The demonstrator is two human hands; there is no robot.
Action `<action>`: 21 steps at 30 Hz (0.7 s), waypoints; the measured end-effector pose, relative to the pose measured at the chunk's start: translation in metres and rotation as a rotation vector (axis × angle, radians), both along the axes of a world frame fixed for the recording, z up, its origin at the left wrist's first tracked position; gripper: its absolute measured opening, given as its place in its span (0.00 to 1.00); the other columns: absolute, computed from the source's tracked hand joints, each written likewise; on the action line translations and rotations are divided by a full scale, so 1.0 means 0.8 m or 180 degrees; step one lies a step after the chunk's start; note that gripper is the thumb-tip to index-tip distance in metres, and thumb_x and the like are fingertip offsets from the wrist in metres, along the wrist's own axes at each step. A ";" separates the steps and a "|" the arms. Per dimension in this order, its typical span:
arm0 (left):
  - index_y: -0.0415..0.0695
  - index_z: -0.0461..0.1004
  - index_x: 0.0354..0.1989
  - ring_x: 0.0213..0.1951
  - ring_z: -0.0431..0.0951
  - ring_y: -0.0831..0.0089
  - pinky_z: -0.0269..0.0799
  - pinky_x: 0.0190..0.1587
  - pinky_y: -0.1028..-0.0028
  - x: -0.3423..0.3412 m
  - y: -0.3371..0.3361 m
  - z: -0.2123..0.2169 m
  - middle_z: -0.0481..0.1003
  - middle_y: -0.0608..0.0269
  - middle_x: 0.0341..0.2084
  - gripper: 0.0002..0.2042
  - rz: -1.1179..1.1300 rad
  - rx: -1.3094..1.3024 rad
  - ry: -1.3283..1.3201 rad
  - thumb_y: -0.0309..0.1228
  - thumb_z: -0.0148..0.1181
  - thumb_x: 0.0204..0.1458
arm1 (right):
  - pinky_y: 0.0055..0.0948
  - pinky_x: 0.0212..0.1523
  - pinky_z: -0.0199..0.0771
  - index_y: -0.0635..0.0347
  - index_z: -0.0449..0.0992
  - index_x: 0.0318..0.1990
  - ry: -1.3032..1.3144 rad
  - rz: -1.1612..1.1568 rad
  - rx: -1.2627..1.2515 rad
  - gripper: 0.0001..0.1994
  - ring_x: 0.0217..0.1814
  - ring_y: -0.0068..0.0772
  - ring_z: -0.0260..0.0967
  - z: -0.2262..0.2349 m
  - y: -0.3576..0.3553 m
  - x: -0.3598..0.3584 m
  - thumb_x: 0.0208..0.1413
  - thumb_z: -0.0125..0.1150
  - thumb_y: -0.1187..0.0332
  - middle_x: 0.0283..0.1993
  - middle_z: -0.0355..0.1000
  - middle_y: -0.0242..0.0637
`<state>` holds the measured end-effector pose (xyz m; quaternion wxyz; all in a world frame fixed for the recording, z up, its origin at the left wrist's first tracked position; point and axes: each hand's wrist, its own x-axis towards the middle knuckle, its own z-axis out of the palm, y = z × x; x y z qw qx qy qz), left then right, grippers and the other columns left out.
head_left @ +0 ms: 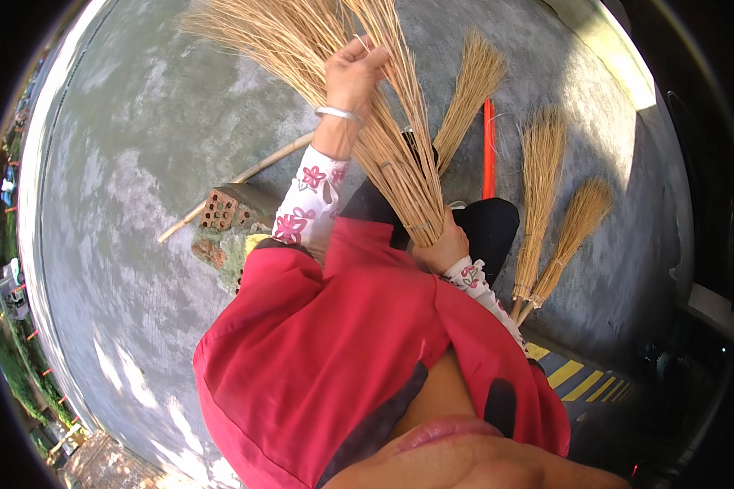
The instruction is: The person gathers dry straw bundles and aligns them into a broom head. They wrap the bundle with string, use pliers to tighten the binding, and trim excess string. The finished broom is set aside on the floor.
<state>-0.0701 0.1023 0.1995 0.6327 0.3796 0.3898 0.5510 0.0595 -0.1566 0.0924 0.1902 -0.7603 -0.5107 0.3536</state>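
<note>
A large bundle of straw bristles (387, 167), like a broom head, slants up from my lap and fans out at the far end. My right hand (448, 244) is wrapped round its narrow near end. Higher up, my left hand (352, 77) pinches some strands (405, 69) that stand apart from the wider fan on the left. A bracelet circles that wrist, and both forearms wear white sleeves with pink flowers. Another straw bundle (473, 85) reaches out beyond my knees, its near end hidden behind the held one.
On the grey concrete floor (139, 171), two straw brooms (540, 187) (579, 228) lie to the right. A red pole (488, 151) is beyond my knee. At left are stacked bricks (235, 218) and a wooden stick (249, 174). Yellow-and-dark stripes (579, 381) mark the lower right.
</note>
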 end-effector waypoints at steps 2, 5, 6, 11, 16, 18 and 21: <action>0.34 0.77 0.52 0.36 0.83 0.74 0.80 0.33 0.79 0.010 -0.006 0.008 0.81 0.56 0.36 0.16 -0.0067 0.0796 0.0110 0.19 0.63 0.54 | 0.50 0.46 0.75 0.59 0.63 0.56 0.0033 -0.0034 -0.0004 0.36 0.44 0.62 0.75 0.000 0.000 0.000 0.35 0.69 0.61 0.40 0.77 0.56; 0.34 0.80 0.44 0.28 0.80 0.77 0.75 0.29 0.78 0.025 -0.011 0.014 0.79 0.57 0.27 0.15 0.0586 0.2535 0.1690 0.25 0.71 0.47 | 0.49 0.46 0.75 0.61 0.62 0.57 0.0174 -0.0064 0.0047 0.38 0.45 0.61 0.75 0.000 0.001 0.000 0.34 0.69 0.61 0.41 0.77 0.56; 0.34 0.80 0.42 0.26 0.79 0.78 0.74 0.28 0.78 0.027 -0.013 0.012 0.79 0.57 0.25 0.15 0.0874 0.3137 0.2320 0.27 0.72 0.46 | 0.48 0.47 0.76 0.61 0.62 0.57 0.0173 -0.0064 0.0076 0.38 0.45 0.61 0.75 0.000 0.001 0.001 0.34 0.69 0.61 0.42 0.77 0.56; 0.36 0.72 0.42 0.14 0.75 0.64 0.70 0.20 0.68 0.014 0.001 -0.008 0.74 0.59 0.12 0.12 0.0364 0.1804 0.3352 0.32 0.59 0.56 | 0.48 0.47 0.76 0.60 0.61 0.57 0.0094 -0.0001 -0.0053 0.39 0.45 0.62 0.75 0.003 0.000 0.003 0.33 0.71 0.61 0.42 0.77 0.56; 0.32 0.72 0.47 0.15 0.74 0.67 0.69 0.21 0.68 0.000 0.023 -0.024 0.72 0.58 0.12 0.15 0.1025 0.1977 0.2955 0.30 0.59 0.55 | 0.49 0.45 0.75 0.58 0.61 0.56 0.0033 0.0064 -0.0098 0.39 0.44 0.62 0.75 0.005 0.003 0.001 0.32 0.72 0.59 0.40 0.77 0.56; 0.27 0.70 0.53 0.14 0.71 0.67 0.67 0.21 0.67 0.001 0.039 -0.022 0.69 0.58 0.11 0.21 0.1445 0.2139 0.2949 0.28 0.58 0.54 | 0.50 0.46 0.75 0.59 0.59 0.56 0.0003 0.0126 -0.0057 0.41 0.43 0.63 0.75 0.004 0.005 0.000 0.31 0.73 0.59 0.38 0.77 0.56; 0.35 0.75 0.50 0.15 0.70 0.67 0.66 0.23 0.68 0.001 0.059 -0.024 0.69 0.58 0.12 0.18 0.1259 0.1759 0.2372 0.30 0.61 0.52 | 0.50 0.45 0.75 0.57 0.60 0.56 0.0023 0.0146 -0.0022 0.41 0.43 0.63 0.75 0.003 0.006 0.000 0.31 0.73 0.58 0.39 0.77 0.57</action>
